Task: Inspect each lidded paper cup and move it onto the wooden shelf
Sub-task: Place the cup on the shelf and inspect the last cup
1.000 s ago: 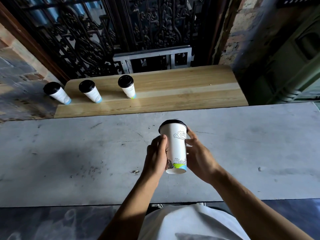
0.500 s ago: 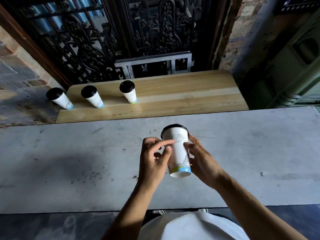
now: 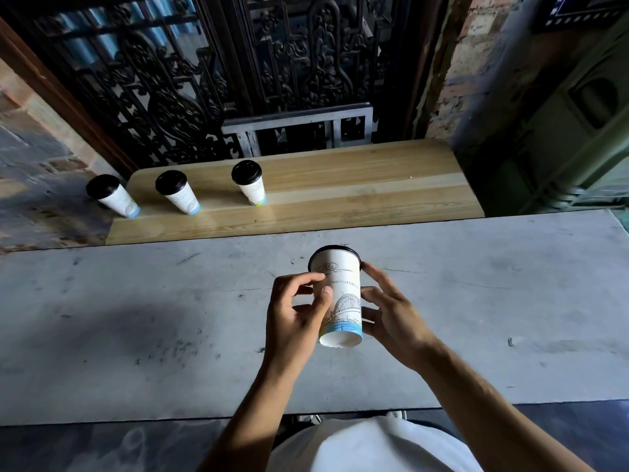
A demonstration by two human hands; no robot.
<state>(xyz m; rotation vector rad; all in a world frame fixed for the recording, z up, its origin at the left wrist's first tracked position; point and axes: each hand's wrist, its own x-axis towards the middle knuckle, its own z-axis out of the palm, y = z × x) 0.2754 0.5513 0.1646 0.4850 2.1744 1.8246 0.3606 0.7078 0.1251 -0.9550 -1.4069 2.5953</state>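
A white paper cup [image 3: 342, 301] with a black lid, line drawings and a blue band near its base is held above the grey table [image 3: 136, 318], tilted with its base toward me. My left hand [image 3: 294, 318] grips its left side with thumb and fingers. My right hand [image 3: 391, 315] holds its right side with spread fingers. Three more lidded cups stand on the wooden shelf [image 3: 357, 192] behind the table: one at the far left edge [image 3: 114, 196], one beside it [image 3: 178, 193], one further right [image 3: 250, 183].
A dark ornate metal gate [image 3: 238, 73] rises behind the shelf, with a grey metal frame [image 3: 299, 126] at its foot. Brick wall lies to the left and right. A green structure [image 3: 561, 131] stands right of the shelf.
The cup has been turned in my hands, showing a different drawing. Its base has tipped more toward me, and my fingers have shifted their hold around it.
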